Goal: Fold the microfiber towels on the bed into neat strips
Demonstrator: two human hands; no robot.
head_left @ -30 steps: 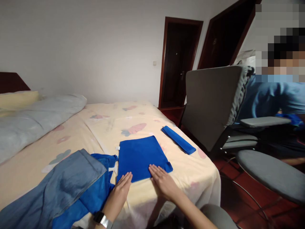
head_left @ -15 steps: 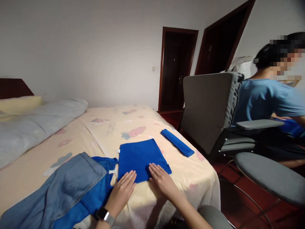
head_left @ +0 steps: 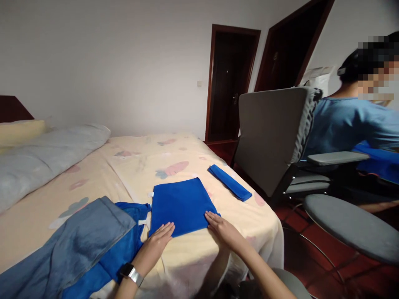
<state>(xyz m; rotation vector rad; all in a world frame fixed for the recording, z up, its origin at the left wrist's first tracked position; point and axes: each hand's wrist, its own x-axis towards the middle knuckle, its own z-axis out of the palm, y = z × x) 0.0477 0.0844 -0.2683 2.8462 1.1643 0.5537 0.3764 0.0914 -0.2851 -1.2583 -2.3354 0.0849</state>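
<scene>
A blue cloth, folded into a flat square, lies on the patterned bed sheet. My left hand, with a watch at the wrist, rests on its near left corner, fingers stretched out. On its near right corner lie the extended fingers of my right hand. Neither hand grips anything. Beyond my right hand is a narrow folded blue strip of cloth. Left of the square, a grey-blue cloth lies loosely over a crumpled blue cloth.
A grey quilt and a yellow pillow are at the far left of the bed. To the right stand a grey chair and a round grey seat. A person in a blue shirt sits there, facing away.
My right hand has slid right, to the corner of the square. My left hand is slightly nearer the left corner. The view has shifted a little, and the person has leaned slightly.
</scene>
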